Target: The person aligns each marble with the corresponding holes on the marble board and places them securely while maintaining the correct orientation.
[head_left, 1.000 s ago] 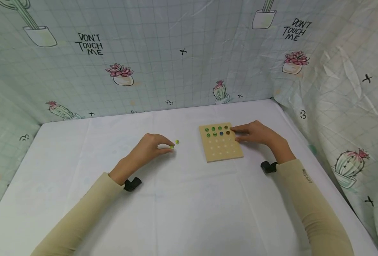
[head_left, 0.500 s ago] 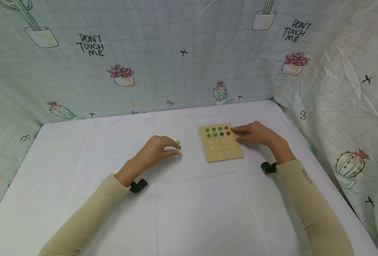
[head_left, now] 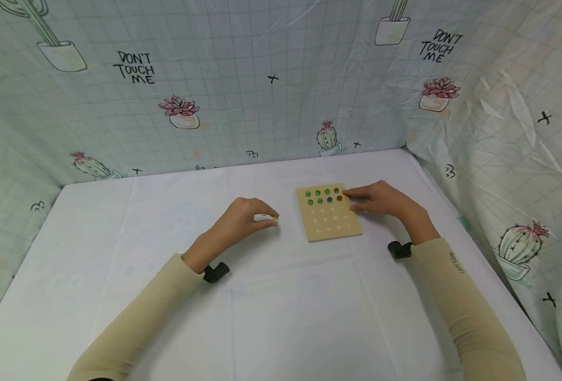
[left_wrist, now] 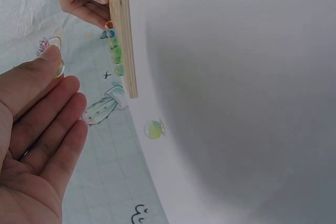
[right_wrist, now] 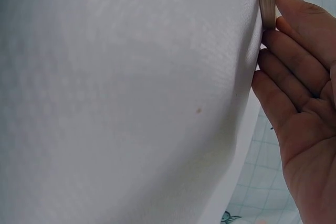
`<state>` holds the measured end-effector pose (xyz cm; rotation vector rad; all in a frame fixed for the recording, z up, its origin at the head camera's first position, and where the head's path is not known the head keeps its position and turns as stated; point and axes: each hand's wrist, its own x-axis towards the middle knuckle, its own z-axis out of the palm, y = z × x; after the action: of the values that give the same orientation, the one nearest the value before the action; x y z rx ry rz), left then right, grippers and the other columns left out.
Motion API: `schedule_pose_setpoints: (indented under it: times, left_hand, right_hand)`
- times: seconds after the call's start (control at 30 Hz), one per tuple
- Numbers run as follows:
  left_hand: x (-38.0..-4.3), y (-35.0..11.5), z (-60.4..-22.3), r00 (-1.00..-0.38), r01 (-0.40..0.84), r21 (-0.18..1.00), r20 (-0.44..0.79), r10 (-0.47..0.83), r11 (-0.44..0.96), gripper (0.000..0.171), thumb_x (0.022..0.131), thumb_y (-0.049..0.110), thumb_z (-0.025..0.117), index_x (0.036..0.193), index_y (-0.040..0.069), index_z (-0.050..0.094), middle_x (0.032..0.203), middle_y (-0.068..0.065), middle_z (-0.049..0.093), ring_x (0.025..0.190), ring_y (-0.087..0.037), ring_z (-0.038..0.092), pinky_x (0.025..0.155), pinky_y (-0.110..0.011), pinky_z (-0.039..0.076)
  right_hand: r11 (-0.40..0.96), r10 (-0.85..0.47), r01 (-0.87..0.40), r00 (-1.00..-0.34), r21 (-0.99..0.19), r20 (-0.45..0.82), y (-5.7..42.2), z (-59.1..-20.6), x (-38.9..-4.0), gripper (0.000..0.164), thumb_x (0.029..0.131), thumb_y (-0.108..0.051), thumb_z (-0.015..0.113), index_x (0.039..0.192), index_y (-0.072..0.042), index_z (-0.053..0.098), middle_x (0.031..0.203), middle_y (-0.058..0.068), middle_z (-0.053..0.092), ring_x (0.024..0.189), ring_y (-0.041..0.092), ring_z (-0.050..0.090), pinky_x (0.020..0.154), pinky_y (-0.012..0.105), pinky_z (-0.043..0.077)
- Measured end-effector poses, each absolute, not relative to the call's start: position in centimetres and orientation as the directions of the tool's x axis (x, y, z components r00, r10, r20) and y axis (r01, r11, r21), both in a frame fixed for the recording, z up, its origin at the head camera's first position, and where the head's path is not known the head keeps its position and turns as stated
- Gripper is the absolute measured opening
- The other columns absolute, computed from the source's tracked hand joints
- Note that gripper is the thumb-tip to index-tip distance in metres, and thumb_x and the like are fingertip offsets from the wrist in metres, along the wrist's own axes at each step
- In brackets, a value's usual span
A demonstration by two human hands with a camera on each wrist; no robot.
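Observation:
My left hand (head_left: 243, 219) pinches a small clear, yellow-green marble (left_wrist: 61, 70) between thumb and index finger, above the table to the left of the board. A second marble (left_wrist: 155, 129), clear with yellow-green inside, lies on the cloth below that hand; in the head view the hand mostly hides it. The square wooden board (head_left: 331, 225) has rows of round pits. Green, blue and brownish marbles (head_left: 329, 199) fill much of its two far rows. At the board's right side, my right hand (head_left: 381, 198) rests its thumb and index fingertips on the edge, fingers fairly straight.
A white cloth (head_left: 281, 307) covers the table. Behind it and along the right side hangs a printed curtain (head_left: 243, 79) with cactus drawings. Each wrist carries a black camera (head_left: 216, 272).
My left hand has moved right toward the board with the pinched marble, passing over the loose marble, which it now mostly covers in the head view. The right hand and board stay put.

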<state>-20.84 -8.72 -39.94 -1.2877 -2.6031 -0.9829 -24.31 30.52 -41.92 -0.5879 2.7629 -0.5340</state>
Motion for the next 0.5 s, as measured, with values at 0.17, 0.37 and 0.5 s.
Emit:
schedule_pose_setpoints:
  times: [0.17, 0.37, 0.5]
  left_hand:
    - [-21.0, -7.9, -39.9, -0.658, 0.725, 0.513, 0.317, 0.683, 0.461, 0.02, 0.085, 0.013, 0.083, 0.102, 0.003, 0.08, 0.099, -0.003, 0.079, 0.099, -0.02, 0.074, 0.089, -0.033, 0.059]
    - [-21.1, -7.0, -39.6, -0.662, 0.721, 0.51, 0.308, 0.684, 0.468, 0.02, 0.085, 0.013, 0.083, 0.103, 0.004, 0.081, 0.1, -0.003, 0.079, 0.098, -0.019, 0.073, 0.088, -0.032, 0.059]
    - [-21.2, -6.4, -39.4, -0.662, 0.719, 0.515, 0.306, 0.684, 0.466, 0.019, 0.086, 0.012, 0.083, 0.103, 0.004, 0.081, 0.1, -0.004, 0.079, 0.098, -0.02, 0.073, 0.089, -0.032, 0.058]
  right_hand:
    - [0.85, -0.438, -0.342, -0.882, -0.401, -0.175, 30.6, -42.0, -24.3, 0.054, 0.096, -0.032, 0.073, 0.145, -0.018, 0.058, 0.145, 0.013, 0.056, 0.134, 0.036, 0.053, 0.108, 0.056, 0.044]
    - [0.847, -0.444, -0.351, -0.88, -0.398, -0.168, 30.7, -42.1, -24.4, 0.054, 0.096, -0.032, 0.073, 0.145, -0.017, 0.058, 0.145, 0.013, 0.056, 0.134, 0.036, 0.053, 0.108, 0.056, 0.044]
    - [0.844, -0.448, -0.356, -0.879, -0.4, -0.162, 30.7, -42.1, -24.4, 0.054, 0.096, -0.033, 0.073, 0.145, -0.018, 0.058, 0.145, 0.013, 0.056, 0.134, 0.036, 0.053, 0.108, 0.056, 0.044]
